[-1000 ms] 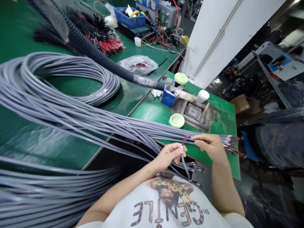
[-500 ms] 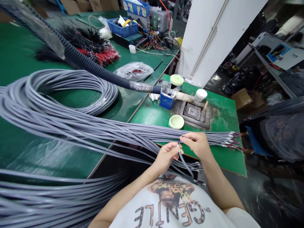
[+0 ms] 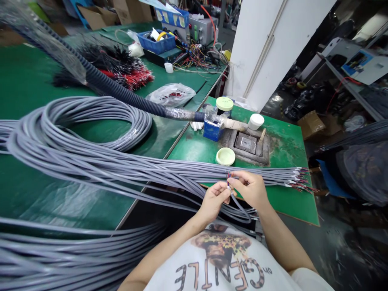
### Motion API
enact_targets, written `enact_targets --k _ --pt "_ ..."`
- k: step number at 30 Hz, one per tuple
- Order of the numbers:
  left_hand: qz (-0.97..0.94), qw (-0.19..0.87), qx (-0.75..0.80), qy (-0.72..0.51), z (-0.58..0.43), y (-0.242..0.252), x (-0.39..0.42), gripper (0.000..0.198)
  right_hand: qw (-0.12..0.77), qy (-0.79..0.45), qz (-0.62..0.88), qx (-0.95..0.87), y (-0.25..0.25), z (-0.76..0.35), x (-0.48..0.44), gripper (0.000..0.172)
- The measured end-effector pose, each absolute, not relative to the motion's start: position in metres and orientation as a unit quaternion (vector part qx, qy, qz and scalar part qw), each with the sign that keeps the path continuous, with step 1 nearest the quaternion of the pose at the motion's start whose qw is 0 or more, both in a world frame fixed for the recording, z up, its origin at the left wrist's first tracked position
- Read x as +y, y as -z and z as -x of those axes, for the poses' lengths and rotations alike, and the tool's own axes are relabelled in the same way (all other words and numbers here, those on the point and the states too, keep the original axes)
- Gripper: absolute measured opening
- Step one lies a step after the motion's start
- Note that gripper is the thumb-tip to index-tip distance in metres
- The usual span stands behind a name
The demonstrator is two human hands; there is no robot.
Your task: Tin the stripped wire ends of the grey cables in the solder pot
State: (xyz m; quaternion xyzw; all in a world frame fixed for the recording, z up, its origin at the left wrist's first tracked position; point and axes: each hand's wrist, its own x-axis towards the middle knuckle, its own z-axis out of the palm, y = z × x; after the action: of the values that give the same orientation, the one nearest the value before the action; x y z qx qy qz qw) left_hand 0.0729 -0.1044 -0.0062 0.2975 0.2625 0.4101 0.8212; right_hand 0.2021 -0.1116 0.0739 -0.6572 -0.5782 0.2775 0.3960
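My left hand [image 3: 216,198] is closed around the end of a grey cable [image 3: 239,205], near a white band where the sheath stops. Thin coloured wires [image 3: 228,176], red and blue among them, stick up from that end. My right hand [image 3: 250,188] pinches these wires between thumb and fingers, just above the left. Behind both hands runs a bundle of grey cables [image 3: 182,169], its stripped ends [image 3: 298,178] lying at the right on the green board. A large coil [image 3: 121,137] of the same cable rests on the left table.
Beyond my hands stand a pale green dish [image 3: 225,156], a dirty metal pot set in the board [image 3: 247,143], a white jar [image 3: 256,121] and a blue box [image 3: 212,129]. A ribbed hose [image 3: 130,95] crosses above the table. More cables [image 3: 75,254] hang at lower left.
My right hand has shifted slightly, its fingers now lower on the wires. More of the coloured wires show, standing upright and fanned. The left hand keeps its hold on the cable.
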Motion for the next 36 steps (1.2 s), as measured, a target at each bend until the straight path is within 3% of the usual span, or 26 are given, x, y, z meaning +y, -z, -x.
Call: enact_targets --k 6,11,13,17,19,22,25,31,33,36 --pt "-0.388 0.789 0.278 -0.388 -0.071 0.003 -0.109 0.028 0.469 -0.292 0.640 -0.534 -0.072 -0.199 -0.099 0.019" --pt "-0.391 0.806 0.279 -0.346 -0.071 0.013 -0.119 0.027 0.658 -0.237 0.588 -0.407 -0.090 -0.232 -0.081 0.011" --pt "-0.385 0.798 0.289 -0.361 -0.070 0.016 -0.118 0.026 0.623 -0.238 0.599 -0.444 -0.095 -0.242 -0.084 0.013" --pt "-0.397 0.775 0.292 -0.396 -0.071 0.013 -0.110 0.024 0.424 -0.229 0.657 -0.579 -0.083 -0.232 -0.105 0.017" --pt "-0.410 0.766 0.285 -0.404 -0.073 0.010 -0.108 0.024 0.384 -0.181 0.668 -0.611 -0.071 -0.220 -0.114 0.016" --pt "-0.434 0.752 0.276 -0.412 -0.076 0.009 -0.109 0.024 0.382 -0.140 0.669 -0.622 -0.060 -0.205 -0.118 0.015" --pt "-0.456 0.737 0.278 -0.414 -0.076 0.009 -0.114 0.022 0.419 -0.183 0.665 -0.591 -0.059 -0.202 -0.109 0.024" --pt "-0.442 0.767 0.277 -0.374 -0.070 0.010 -0.121 0.024 0.627 -0.240 0.614 -0.415 -0.075 -0.233 -0.085 0.015" --pt "-0.417 0.774 0.287 -0.380 -0.068 0.009 -0.117 0.025 0.597 -0.287 0.604 -0.442 -0.079 -0.240 -0.087 0.015" --pt "-0.396 0.775 0.285 -0.403 -0.067 0.010 -0.111 0.025 0.443 -0.402 0.607 -0.523 -0.079 -0.238 -0.097 0.014"
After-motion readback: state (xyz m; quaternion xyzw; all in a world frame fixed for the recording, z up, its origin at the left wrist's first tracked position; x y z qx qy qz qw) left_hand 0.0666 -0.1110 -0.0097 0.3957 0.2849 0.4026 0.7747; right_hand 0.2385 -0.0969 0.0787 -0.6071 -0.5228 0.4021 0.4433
